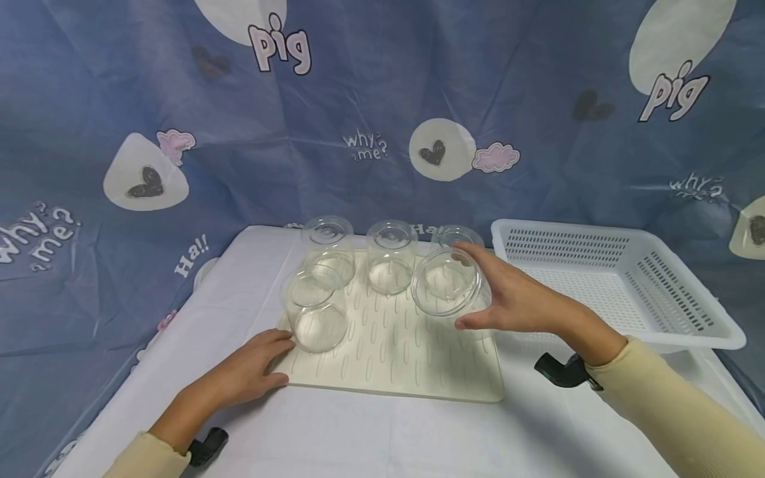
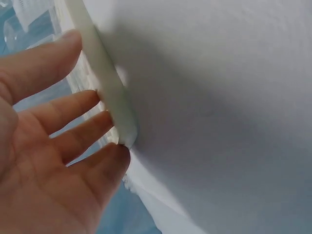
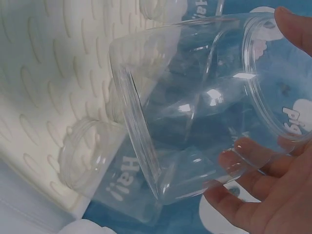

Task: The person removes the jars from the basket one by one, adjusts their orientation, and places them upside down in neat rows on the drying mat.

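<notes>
A clear plastic jar (image 1: pixel 439 307) is tilted above the right part of a cream drying mat (image 1: pixel 394 365), its round rim towards the head camera. My right hand (image 1: pixel 516 295) grips it from the right; in the right wrist view the thumb and fingers lie around the jar (image 3: pixel 195 107) near its ringed end. On the mat's left front edge rests my left hand (image 1: pixel 254 368), its fingers loosely bent beside the nearest standing jar (image 1: pixel 319 325). The left wrist view shows the fingertips touching the mat's edge (image 2: pixel 117 107). Behind stand more clear jars (image 1: pixel 391 259), one partly hidden.
A white perforated basket (image 1: pixel 568 239) stands to the right, close to the right forearm. White cloth (image 1: pixel 335 431) covers the table. Blue printed fabric (image 1: pixel 358 86) hangs behind and at the left.
</notes>
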The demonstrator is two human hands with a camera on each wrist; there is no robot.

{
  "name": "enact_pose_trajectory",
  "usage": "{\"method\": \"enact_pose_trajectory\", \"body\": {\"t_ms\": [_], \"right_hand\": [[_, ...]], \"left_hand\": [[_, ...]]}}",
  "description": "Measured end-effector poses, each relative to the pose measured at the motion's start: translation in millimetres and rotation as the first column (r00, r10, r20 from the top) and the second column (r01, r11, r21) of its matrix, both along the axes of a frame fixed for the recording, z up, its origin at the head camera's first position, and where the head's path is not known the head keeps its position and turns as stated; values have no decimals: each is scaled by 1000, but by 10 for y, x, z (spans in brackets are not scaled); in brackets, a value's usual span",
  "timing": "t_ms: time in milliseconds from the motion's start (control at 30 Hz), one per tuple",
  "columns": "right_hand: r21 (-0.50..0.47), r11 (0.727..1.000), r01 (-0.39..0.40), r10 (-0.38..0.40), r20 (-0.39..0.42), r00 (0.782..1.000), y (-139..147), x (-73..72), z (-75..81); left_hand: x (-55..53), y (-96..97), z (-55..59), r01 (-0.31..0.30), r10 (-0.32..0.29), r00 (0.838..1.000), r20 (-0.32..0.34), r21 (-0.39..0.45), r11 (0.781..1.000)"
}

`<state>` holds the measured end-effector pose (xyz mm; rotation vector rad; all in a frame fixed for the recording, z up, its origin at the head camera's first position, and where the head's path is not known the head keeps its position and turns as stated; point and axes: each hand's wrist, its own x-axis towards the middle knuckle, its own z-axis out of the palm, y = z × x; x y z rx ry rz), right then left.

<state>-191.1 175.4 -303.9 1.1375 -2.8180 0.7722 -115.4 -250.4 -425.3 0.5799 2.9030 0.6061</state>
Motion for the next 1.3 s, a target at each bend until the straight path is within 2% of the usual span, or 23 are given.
{"method": "enact_pose_trajectory", "body": {"t_ms": [67,167,267,333,400,433,500,567,633,667,733,800,900,1000,1133,1233,1300], "right_hand": [[8,1000,7,-7,5,1000,-5,-3,-8],[22,1000,17,-17,10,1000,-6,-9,-24],[31,999,29,-29,10,1000,2,-11,-38],[28,999,33,-34,10,999,4,-9,-47],[20,999,35,-35,15,999,-2,-2,-57],[14,999,32,-33,16,999,-8,4,-62],[-3,1000,21,-21,20,1000,-28,19,-71],[-18,1000,5,-5,14,1000,-57,38,-80],[-33,999,-16,16,2,1000,-94,56,-93],[-38,999,-25,25,-1,1000,-115,64,-100],[-51,998,-44,43,-9,999,-160,79,-115],[-65,996,-55,54,-9,998,-206,98,-131],[-87,994,-69,68,-10,998,-273,122,-157],[-114,990,-83,83,1,997,-340,145,-187],[-129,987,-94,97,23,995,-409,187,-222],[-112,986,-121,120,-20,993,-456,213,-254],[-90,984,-155,149,-73,986,-487,231,-277]], "left_hand": [[-10,-42,34,-9,8,1000,12,15,1000],[-23,-155,136,-44,44,999,-6,31,999],[-27,-282,307,-104,107,991,-84,46,994],[-26,-343,454,-139,147,977,-152,64,988],[-28,-351,600,-161,183,951,-247,109,981],[-31,-331,668,-166,201,933,-298,137,977],[-42,-235,777,-147,219,887,-407,200,969],[-65,-78,851,-90,219,834,-506,267,960],[-90,112,900,-16,199,792,-577,306,952],[-99,211,920,20,184,780,-598,317,948],[-115,405,947,90,142,773,-618,329,940],[-116,591,967,134,93,789,-607,317,939],[-118,837,974,168,14,833,-553,278,946],[-127,1025,954,177,-46,881,-471,238,955],[-152,1201,907,170,-86,934,-346,218,961],[-160,1281,879,176,-115,959,-257,228,958],[-144,1302,867,190,-142,969,-204,239,952]]}}
